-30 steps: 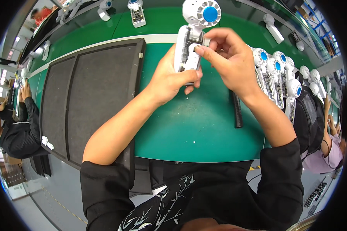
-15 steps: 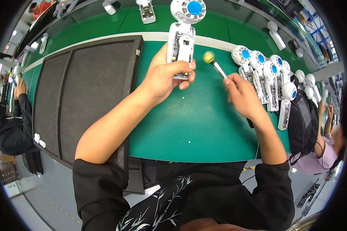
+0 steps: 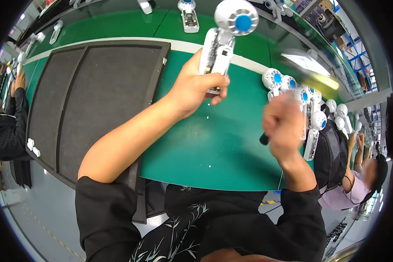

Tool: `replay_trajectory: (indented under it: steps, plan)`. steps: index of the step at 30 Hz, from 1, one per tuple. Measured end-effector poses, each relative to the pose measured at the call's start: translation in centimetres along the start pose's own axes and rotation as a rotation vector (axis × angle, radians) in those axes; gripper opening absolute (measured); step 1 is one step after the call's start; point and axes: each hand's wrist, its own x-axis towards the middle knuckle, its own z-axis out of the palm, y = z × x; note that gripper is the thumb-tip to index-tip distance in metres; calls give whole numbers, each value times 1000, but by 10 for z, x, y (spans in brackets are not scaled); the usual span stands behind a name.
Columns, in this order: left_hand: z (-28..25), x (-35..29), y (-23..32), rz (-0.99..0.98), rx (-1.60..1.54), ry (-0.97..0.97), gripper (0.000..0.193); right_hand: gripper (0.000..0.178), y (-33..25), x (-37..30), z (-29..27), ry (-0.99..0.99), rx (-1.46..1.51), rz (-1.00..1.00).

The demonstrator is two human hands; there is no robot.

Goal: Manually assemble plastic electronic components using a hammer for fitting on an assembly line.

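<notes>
My left hand (image 3: 192, 89) is closed round the handle of a white handheld fan (image 3: 217, 54), raised over the green table (image 3: 205, 144). The fan's round head has a blue disc in its centre and tilts to the right. Its handle is uncovered at the front, so inner parts show. In my right hand (image 3: 286, 124) is a small mallet with a yellow head (image 3: 321, 83), smeared by motion. The black end of its grip sticks out below my fist. In the picture the mallet's head overlaps the group of similar fans (image 3: 273, 78) at the right; contact cannot be told.
A large black divided tray (image 3: 113, 78) covers the left of the table, with small white pieces (image 3: 32, 147) at its near left corner. A black backpack (image 3: 329, 159) sits at the right edge. Another fan (image 3: 191, 22) lies beyond the white strip. People are at both sides.
My right hand has swung the mallet, its head going up and to the right, away from the held fan. The held fan has tilted rightward. The whole view has shifted slightly.
</notes>
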Motion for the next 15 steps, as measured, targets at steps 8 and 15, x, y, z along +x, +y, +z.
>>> replay_trajectory:
  steps: [8,15]
  plan:
    - [0,-2,-5,-53,-100,10,41,52,-16,1,-15,-15,-235,-235]
    - [2,-4,-8,-126,-143,-148,46,32,-19,45,-5,-67,-314,-126]
